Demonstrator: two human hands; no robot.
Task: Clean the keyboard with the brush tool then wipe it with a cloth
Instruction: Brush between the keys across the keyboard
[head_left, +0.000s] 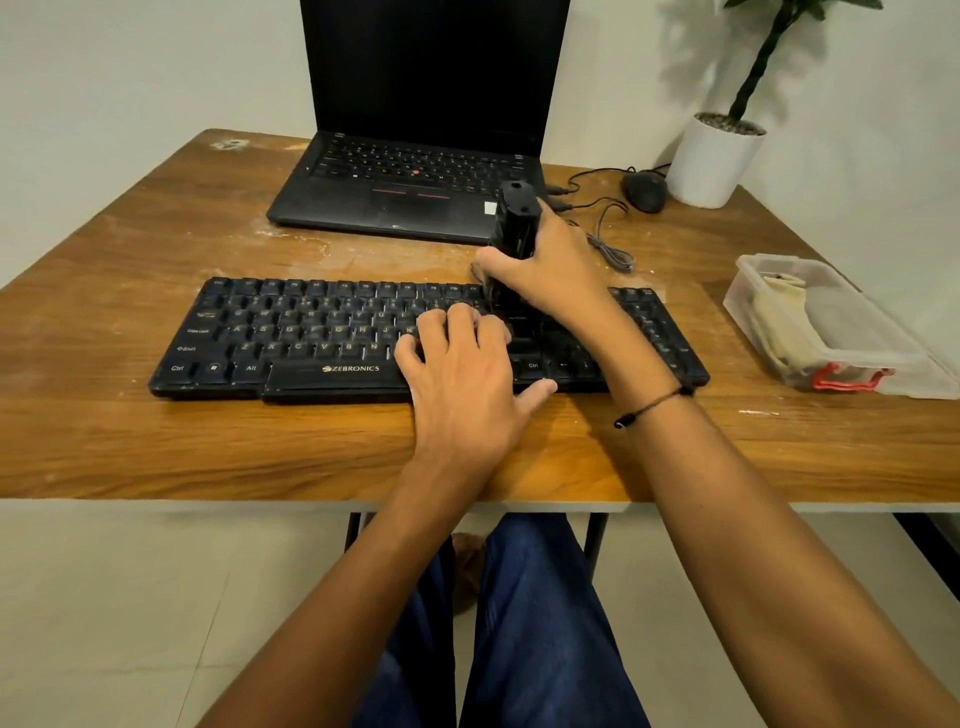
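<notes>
A black keyboard (291, 332) lies across the middle of the wooden table (156, 441). My right hand (550, 265) grips a black brush tool (514, 223) held upright, its lower end down on the keys right of centre. My left hand (462, 374) rests flat on the keyboard's lower middle, fingers spread over the keys, thumb at the front edge. A beige cloth (779, 317) lies inside a clear plastic box (852, 353) at the table's right side.
An open black laptop (415, 176) stands behind the keyboard. A black mouse (645, 191) with its cable and a white plant pot (714, 161) sit at the back right. The table's front edge is near my knees.
</notes>
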